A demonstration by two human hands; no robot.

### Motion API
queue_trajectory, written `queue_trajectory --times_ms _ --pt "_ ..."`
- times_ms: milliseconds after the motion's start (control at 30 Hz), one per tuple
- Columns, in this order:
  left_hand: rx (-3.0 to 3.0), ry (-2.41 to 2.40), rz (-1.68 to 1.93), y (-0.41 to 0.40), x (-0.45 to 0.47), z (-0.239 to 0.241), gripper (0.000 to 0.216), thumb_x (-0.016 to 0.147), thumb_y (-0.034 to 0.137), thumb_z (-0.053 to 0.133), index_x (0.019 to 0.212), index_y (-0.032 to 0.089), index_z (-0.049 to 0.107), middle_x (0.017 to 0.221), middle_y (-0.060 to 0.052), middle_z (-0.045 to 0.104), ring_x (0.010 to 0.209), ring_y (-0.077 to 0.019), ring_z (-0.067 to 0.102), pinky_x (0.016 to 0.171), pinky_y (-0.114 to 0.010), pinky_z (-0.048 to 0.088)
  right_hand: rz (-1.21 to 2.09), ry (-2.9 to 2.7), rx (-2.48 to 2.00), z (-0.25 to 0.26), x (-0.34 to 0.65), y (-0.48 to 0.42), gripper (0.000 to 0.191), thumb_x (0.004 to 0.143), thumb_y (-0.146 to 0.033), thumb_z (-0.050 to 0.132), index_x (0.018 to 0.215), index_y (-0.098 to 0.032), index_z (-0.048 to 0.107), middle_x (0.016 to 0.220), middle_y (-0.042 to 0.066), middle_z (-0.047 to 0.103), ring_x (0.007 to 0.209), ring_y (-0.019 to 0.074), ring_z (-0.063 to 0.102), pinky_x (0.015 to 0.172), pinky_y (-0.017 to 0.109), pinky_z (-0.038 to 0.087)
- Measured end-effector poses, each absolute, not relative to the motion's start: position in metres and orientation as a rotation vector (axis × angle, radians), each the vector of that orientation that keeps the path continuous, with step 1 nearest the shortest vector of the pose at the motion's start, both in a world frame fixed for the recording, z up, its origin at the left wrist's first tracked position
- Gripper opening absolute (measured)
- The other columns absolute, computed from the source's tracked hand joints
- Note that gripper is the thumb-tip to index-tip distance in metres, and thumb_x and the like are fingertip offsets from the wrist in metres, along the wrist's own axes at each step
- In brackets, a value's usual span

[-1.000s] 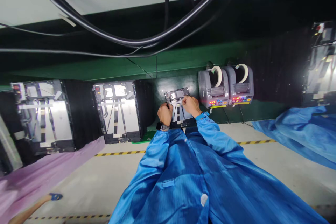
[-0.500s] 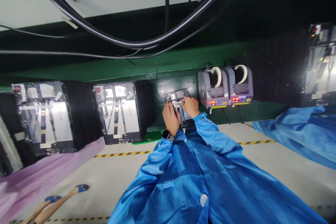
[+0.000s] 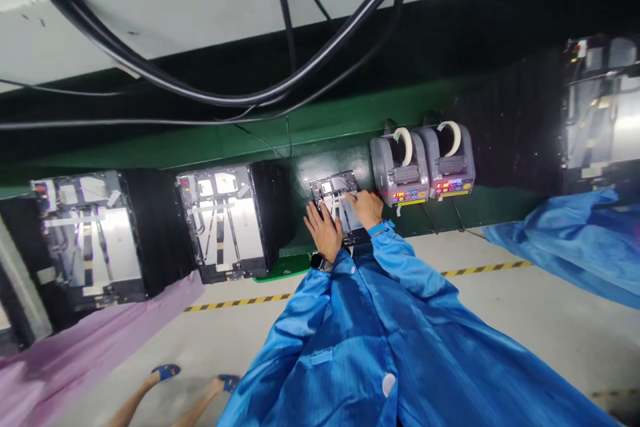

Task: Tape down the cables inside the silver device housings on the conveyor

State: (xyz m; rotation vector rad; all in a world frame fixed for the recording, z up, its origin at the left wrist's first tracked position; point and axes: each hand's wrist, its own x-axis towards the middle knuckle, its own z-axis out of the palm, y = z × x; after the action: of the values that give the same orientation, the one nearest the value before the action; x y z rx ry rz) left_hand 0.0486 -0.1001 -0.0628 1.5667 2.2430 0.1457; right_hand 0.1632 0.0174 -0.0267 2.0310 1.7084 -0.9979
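We look down on a long green-painted surface (image 3: 320, 137), with a grey concrete floor (image 3: 505, 320) and its yellow-and-black hazard stripe (image 3: 240, 302) on the near side. Thick black cables (image 3: 175, 83) loop along the far side. A large metal-framed panel with white sheets and dark strips (image 3: 220, 213) stands left of our work, and a second, similar metal-framed panel (image 3: 90, 247) lies further left. A crumpled pink cloth (image 3: 100, 333) hangs near left, a crumpled blue cloth (image 3: 565, 240) near right, and a co-worker's bare legs in blue slippers (image 3: 165, 371) stand on the floor.

Just right of our hands sit two grey tape dispensers with cream tape rolls and lit red displays (image 3: 423, 163). Our blue antistatic sleeves (image 3: 400, 260) reach forward to a small metal-framed panel with pale strips (image 3: 336, 197), which lies on the surface between the larger panel and the dispensers. Our left hand (image 3: 324, 232) is open, palm down, fingers spread over the panel's near left edge. Our right hand (image 3: 367, 208) is curled with its fingertips on the panel; we cannot tell whether it grips anything.
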Motion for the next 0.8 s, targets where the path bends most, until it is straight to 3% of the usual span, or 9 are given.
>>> queue_trajectory --times_ms 100,200,300,367,633,800 --pt "1.569 2.217 0.169 -0.102 0.048 -0.065 0.073 0.103 0.038 0.048 0.166 0.008 0.027 0.174 -0.025 0.013 0.163 -0.0369 0.011 0.129 -0.062 0.018 -1.21 1.86 2.147 -0.02 0.189 -0.032 0.042 0.105 -0.049 0.05 0.093 -0.019 0.077 0.087 0.013 0.078 0.083 0.0224 0.073 0.074 0.029 0.048" --pt "1.574 2.185 0.197 -0.102 0.047 -0.07 0.076 0.104 0.04 0.047 0.166 0.005 0.024 0.172 -0.029 0.016 0.161 -0.0385 0.021 0.127 -0.06 0.024 -1.71 1.816 2.43 -0.016 0.238 -0.081 0.038 0.097 -0.054 0.061 0.081 -0.021 0.072 0.071 0.003 0.071 0.065 0.0162 0.063 0.065 0.026 0.045" --pt "1.599 2.143 0.222 -0.1 0.043 -0.073 0.075 0.104 0.041 0.046 0.165 0.003 0.025 0.171 -0.03 0.018 0.158 -0.0401 0.026 0.126 -0.057 0.029 -1.783 1.141 3.283 -0.023 0.303 -0.097 0.038 0.087 -0.058 0.071 0.085 -0.02 0.068 0.058 -0.004 0.058 0.051 0.0119 0.048 0.052 0.025 0.038" --pt "1.618 2.123 0.236 -0.1 0.04 -0.075 0.074 0.104 0.041 0.046 0.165 0.004 0.026 0.171 -0.03 0.018 0.158 -0.0407 0.027 0.125 -0.057 0.03 -1.855 0.693 3.562 -0.033 0.343 -0.088 0.04 0.079 -0.057 0.077 0.09 -0.02 0.067 0.053 -0.008 0.051 0.046 0.0103 0.041 0.046 0.023 0.032" --pt "1.657 2.072 0.242 -0.105 0.027 -0.077 0.073 0.103 0.045 0.045 0.165 0.009 0.03 0.171 -0.025 0.023 0.157 -0.04 0.03 0.125 -0.056 0.033 -2.417 0.357 3.517 -0.058 0.371 -0.034 0.038 0.071 -0.047 0.085 0.088 -0.018 0.067 0.059 -0.006 0.056 0.05 0.0077 0.048 0.046 0.02 0.038" --pt "1.661 2.021 0.247 -0.107 0.02 -0.077 0.073 0.103 0.047 0.045 0.166 0.012 0.03 0.171 -0.023 0.026 0.159 -0.0369 0.028 0.125 -0.053 0.035 -2.315 0.261 3.674 -0.056 0.367 -0.044 0.033 0.071 -0.042 0.084 0.083 -0.019 0.065 0.055 -0.01 0.047 0.047 0.0065 0.045 0.044 0.018 0.037"
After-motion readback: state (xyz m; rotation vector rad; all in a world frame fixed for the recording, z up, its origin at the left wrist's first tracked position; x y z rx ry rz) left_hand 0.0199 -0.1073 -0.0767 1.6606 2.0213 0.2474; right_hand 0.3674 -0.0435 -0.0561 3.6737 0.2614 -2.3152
